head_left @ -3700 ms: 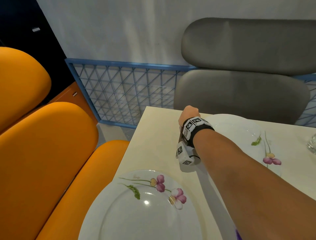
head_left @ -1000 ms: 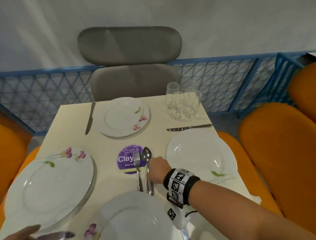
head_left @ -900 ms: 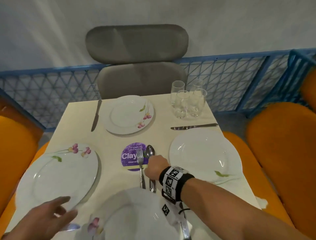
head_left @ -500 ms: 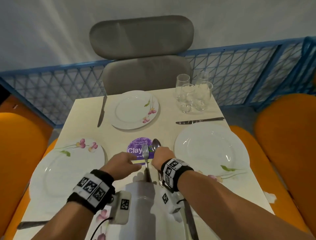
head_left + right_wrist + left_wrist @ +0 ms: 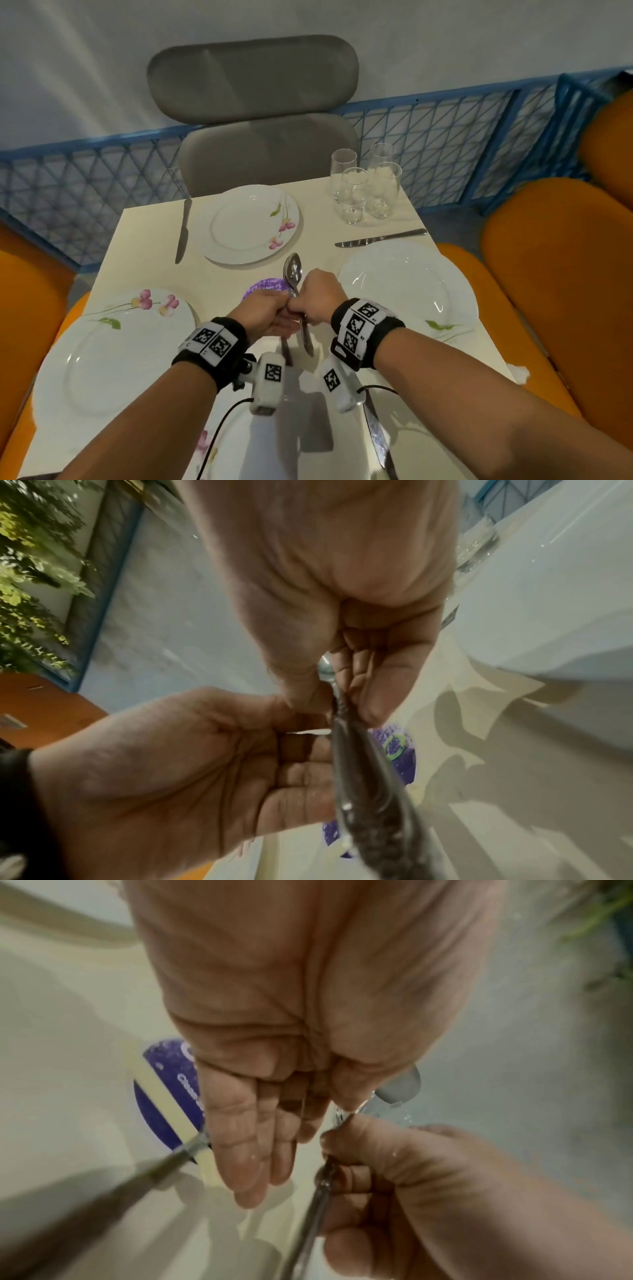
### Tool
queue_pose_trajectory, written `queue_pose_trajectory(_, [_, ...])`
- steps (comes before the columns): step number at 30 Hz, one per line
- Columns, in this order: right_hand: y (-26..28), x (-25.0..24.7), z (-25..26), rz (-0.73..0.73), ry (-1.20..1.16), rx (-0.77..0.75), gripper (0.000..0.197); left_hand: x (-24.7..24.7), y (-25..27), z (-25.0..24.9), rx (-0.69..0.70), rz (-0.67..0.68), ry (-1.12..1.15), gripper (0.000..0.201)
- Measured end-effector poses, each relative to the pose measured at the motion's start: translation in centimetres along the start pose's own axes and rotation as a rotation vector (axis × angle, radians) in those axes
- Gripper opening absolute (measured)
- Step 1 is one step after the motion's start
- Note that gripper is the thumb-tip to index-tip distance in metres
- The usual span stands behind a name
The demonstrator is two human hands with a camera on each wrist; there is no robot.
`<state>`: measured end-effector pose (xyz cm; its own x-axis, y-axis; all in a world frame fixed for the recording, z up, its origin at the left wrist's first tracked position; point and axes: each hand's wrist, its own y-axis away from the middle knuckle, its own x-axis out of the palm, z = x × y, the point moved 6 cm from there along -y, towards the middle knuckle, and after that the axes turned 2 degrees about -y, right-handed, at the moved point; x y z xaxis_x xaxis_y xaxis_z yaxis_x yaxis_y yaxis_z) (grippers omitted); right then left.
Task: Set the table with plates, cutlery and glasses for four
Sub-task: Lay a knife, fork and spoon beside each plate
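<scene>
Both hands meet over the table's middle. My right hand [image 5: 313, 296] pinches a steel spoon [image 5: 293, 274] by its neck, bowl pointing away and handle [image 5: 359, 791] running back under the palm. My left hand [image 5: 269, 310] lies against it with nearly straight fingers [image 5: 240, 1150], its thumb tip touching the spoon's neck. A fork [image 5: 164, 1167] passes behind those fingers; its tines are hidden and only its handle [image 5: 286, 349] shows. Floral plates sit far [image 5: 248, 224], left [image 5: 113, 349], right [image 5: 407, 287] and near [image 5: 346, 452].
Knives lie left of the far plate [image 5: 182, 233], beyond the right plate [image 5: 380, 237] and beside the near plate [image 5: 376, 435]. Several glasses [image 5: 359, 188] cluster at the far right corner. A purple sticker [image 5: 263, 286] marks the centre. A grey chair [image 5: 263, 113] and orange seats [image 5: 555, 274] surround the table.
My left hand came in from the near left and now touches my right hand over the fork. The spoon's bowl has shifted farther from me, past the sticker.
</scene>
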<state>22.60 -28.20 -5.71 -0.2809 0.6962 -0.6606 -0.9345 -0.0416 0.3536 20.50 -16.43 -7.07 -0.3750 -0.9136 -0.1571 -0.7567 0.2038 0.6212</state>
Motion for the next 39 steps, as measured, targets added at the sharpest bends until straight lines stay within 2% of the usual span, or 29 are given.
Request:
queue_pose_trajectory(4, [0.5, 0.2, 0.2, 0.021, -0.113, -0.046, 0.016, 0.1, 0.1, -0.5, -0.010, 0.007, 0.113, 0.027])
queue_pose_trajectory(5, [0.5, 0.3, 0.1, 0.022, -0.139, -0.052, 0.016, 0.1, 0.1, -0.5, -0.018, 0.007, 0.130, 0.026])
queue_pose_trajectory(9, [0.8, 0.1, -0.6, 0.031, -0.276, -0.027, 0.037, 0.3, 0.6, -0.6, -0.049, 0.012, 0.192, 0.025])
queue_pose_trajectory(14, [1.1, -0.4, -1.0, 0.023, -0.374, 0.026, 0.024, 0.6, 0.6, -0.5, -0.073, -0.002, 0.293, 0.018])
queue_pose_trajectory(22, [1.5, -0.4, -1.4, -0.036, -0.340, 0.023, 0.014, 0.7, 0.2, -0.4, -0.081, -0.083, 0.299, 0.014])
queue_pose_trajectory(26, [1.9, 0.2, -1.4, -0.021, -0.330, 0.018, 0.007, 0.6, 0.1, -0.3, -0.081, -0.114, 0.293, 0.013])
queue_pose_trajectory(32, [2.9, -0.3, -1.1, -0.089, -0.241, 0.070, 0.009, 0.5, 0.2, 0.0, -0.104, -0.106, 0.300, 0.015])
queue_pose_trajectory(35, [2.2, -2.5, -2.1, -0.117, -0.169, 0.084, 0.017, 0.1, 0.5, 0.1, -0.110, -0.102, 0.317, 0.017])
queue_pose_trajectory(39, [0.4, -8.3, -4.4, -0.215, -0.002, 0.025, 0.019, -0.7, 0.4, 1.0, -0.125, -0.130, 0.317, 0.022])
